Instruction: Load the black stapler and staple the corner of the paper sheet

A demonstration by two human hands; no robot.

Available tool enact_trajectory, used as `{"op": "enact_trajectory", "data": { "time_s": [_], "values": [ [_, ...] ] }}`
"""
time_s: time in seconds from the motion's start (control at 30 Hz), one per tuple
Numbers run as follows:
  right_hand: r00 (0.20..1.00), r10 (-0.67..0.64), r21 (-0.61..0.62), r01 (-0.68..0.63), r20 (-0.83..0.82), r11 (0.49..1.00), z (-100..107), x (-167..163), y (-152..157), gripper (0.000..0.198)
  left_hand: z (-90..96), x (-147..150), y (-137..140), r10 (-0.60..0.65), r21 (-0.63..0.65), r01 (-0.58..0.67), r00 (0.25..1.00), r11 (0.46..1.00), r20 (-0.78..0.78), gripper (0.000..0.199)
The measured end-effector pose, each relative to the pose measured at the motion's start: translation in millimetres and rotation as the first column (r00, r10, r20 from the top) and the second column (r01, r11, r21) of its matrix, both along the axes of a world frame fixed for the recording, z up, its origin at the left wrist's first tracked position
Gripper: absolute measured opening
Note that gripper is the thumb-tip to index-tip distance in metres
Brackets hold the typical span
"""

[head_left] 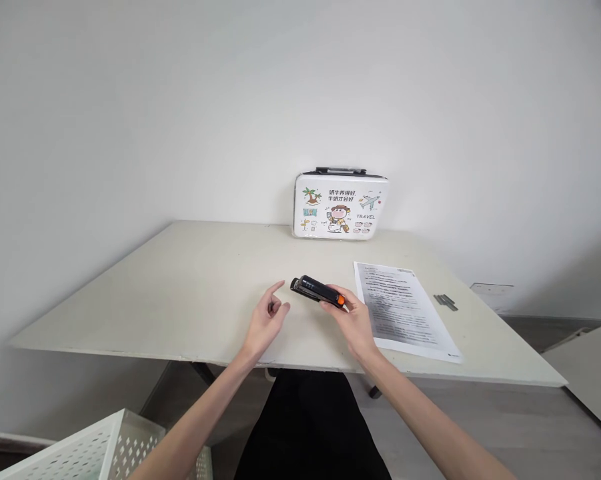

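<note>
A black stapler [316, 291] with an orange end piece is held above the table by my right hand [354, 323], whose fingers and thumb grip it at the orange end. Its other end points left and slightly away from me. Just left of that end is my left hand [267, 320], apart from the stapler, with the index finger stretched out, the thumb apart and the other fingers curled; nothing shows in it. Right of my right hand lies a printed sheet of paper [403, 310] on the table. Several grey staple strips [445, 302] rest beyond the paper's right edge.
A white case [341, 207] with cartoon prints and a black handle stands upright at the table's back, near the wall. The pale table's [145, 293] front edge runs under my forearms. A white perforated basket [115, 443] stands low at the left.
</note>
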State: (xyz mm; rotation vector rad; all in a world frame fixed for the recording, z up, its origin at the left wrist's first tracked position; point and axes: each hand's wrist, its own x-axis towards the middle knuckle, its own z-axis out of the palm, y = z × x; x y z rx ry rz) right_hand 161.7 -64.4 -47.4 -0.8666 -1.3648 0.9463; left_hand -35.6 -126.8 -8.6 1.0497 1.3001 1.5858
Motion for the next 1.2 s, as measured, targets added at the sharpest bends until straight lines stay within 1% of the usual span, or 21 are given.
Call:
{"op": "enact_trajectory", "data": {
  "time_s": [0.07, 0.13, 0.23, 0.3, 0.33, 0.4, 0.5, 0.6, 0.7, 0.77, 0.87, 0.93, 0.97, 1.03, 1.07, 1.1, 1.13, 1.2],
  "values": [
    [1.0, 0.018, -0.044, -0.018, 0.003, 0.999, -5, -9, 17, 0.04, -4.1, -14, 6, 0.034, -0.044, -0.027, 0.986, 0.999, 0.165, 0.038],
    [0.999, 0.027, -0.066, -0.025, 0.038, 0.998, -10, -23, 39, 0.041, -7.3, -28, 11, 0.031, -0.07, -0.005, 0.928, 0.998, 0.37, 0.03],
    [0.991, 0.04, -0.069, -0.031, 0.131, 0.997, -17, -51, 74, 0.042, -9.7, -44, 16, 0.033, -0.076, 0.022, 0.759, 0.997, 0.65, 0.022],
    [0.985, 0.056, -0.065, -0.046, 0.166, 0.997, -21, -73, 96, 0.04, -10.6, -49, 16, 0.043, -0.07, 0.016, 0.653, 0.997, 0.756, 0.016],
    [0.982, 0.063, -0.063, -0.053, 0.177, 0.997, -23, -84, 105, 0.039, -11.2, -50, 16, 0.044, -0.063, 0.01, 0.619, 0.998, 0.784, 0.014],
    [0.977, 0.075, -0.063, -0.064, 0.198, 0.996, -27, -106, 122, 0.038, -13.1, -50, 15, 0.045, -0.052, -0.005, 0.587, 0.999, 0.808, 0.013],
    [0.968, 0.095, -0.062, -0.083, 0.233, 0.995, -29, -135, 142, 0.037, -16.7, -49, 13, 0.056, -0.046, -0.032, 0.575, 0.998, 0.817, 0.012],
    [0.958, 0.111, -0.055, -0.1, 0.266, 0.993, -28, -158, 159, 0.037, -19.7, -50, 14, 0.059, -0.041, -0.045, 0.566, 0.998, 0.822, 0.012],
    [0.947, 0.118, -0.044, -0.11, 0.298, 0.993, -22, -175, 173, 0.035, -21.2, -51, 15, 0.07, -0.055, -0.045, 0.557, 0.997, 0.828, 0.013],
    [0.94, 0.113, -0.034, -0.108, 0.321, 0.994, -17, -179, 176, 0.036, -21.5, -52, 15, 0.08, -0.067, -0.043, 0.55, 0.997, 0.831, 0.015],
    [0.935, 0.061, 0.007, -0.068, 0.349, 0.998, -9, -172, 164, 0.04, -20.9, -52, 15, 0.104, -0.091, -0.052, 0.548, 0.995, 0.83, 0.018],
    [0.933, 0.018, 0.062, -0.043, 0.36, 0.997, -6, -162, 141, 0.041, -20.1, -50, 16, 0.119, -0.105, -0.057, 0.552, 0.993, 0.825, 0.021],
    [0.931, 0.01, 0.095, -0.048, 0.366, 0.994, -4, -155, 126, 0.038, -19.7, -50, 16, 0.118, -0.105, -0.055, 0.555, 0.993, 0.824, 0.023],
    [0.919, 0.044, 0.157, -0.114, 0.391, 0.981, -2, -143, 91, 0.027, -18.9, -50, 16, 0.106, -0.09, -0.055, 0.563, 0.994, 0.82, 0.026],
    [0.907, 0.077, 0.192, -0.17, 0.413, 0.967, -1, -138, 74, 0.022, -18.6, -50, 17, 0.099, -0.082, -0.056, 0.57, 0.995, 0.816, 0.027],
    [0.878, 0.108, 0.247, -0.247, 0.467, 0.937, 0, -133, 58, 0.02, -18.2, -50, 16, 0.095, -0.078, -0.055, 0.58, 0.995, 0.809, 0.027],
    [0.852, 0.111, 0.276, -0.286, 0.512, 0.918, 1, -129, 43, 0.021, -17.7, -49, 16, 0.092, -0.077, -0.051, 0.596, 0.996, 0.798, 0.029],
    [0.797, 0.103, 0.291, -0.333, 0.595, 0.897, 3, -124, 23, 0.024, -16.4, -47, 15, 0.082, -0.084, -0.028, 0.633, 0.996, 0.77, 0.031]
  ]
}}
